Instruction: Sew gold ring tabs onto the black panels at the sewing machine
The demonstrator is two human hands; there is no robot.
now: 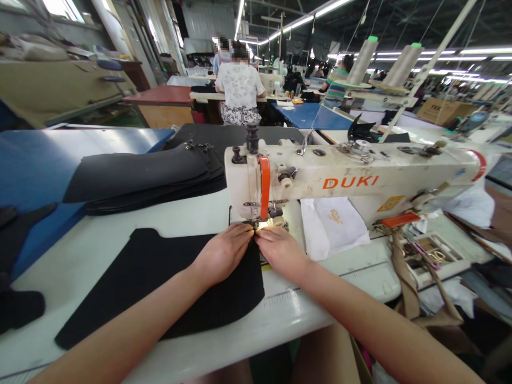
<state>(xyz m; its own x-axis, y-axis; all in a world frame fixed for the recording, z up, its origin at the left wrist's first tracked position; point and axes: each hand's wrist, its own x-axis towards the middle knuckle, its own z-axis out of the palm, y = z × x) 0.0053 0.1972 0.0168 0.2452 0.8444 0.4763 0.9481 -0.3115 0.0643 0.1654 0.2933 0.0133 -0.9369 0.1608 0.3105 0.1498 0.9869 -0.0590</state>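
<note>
A large black fabric piece (pixel 160 277) lies flat on the pale sewing table, its right end under the head of the white sewing machine (pixel 304 170). My left hand (pixel 226 250) rests on the fabric near the lit needle area, fingers pressed together at its edge. Just to the right, my right hand (pixel 280 250) has its fingers closed at the fabric's right edge, the fingertips of both hands almost meeting. The needle and presser foot are largely hidden by the fingers and machine parts.
Stacked dark pieces (pixel 148 176) lie behind the fabric at left. A white cloth (pixel 336 224) sits under the machine arm. At right is a tray (pixel 436 258) with small tools. Thread cones (pixel 404 64) stand behind, and a person in a white shirt (pixel 240 85) sits ahead.
</note>
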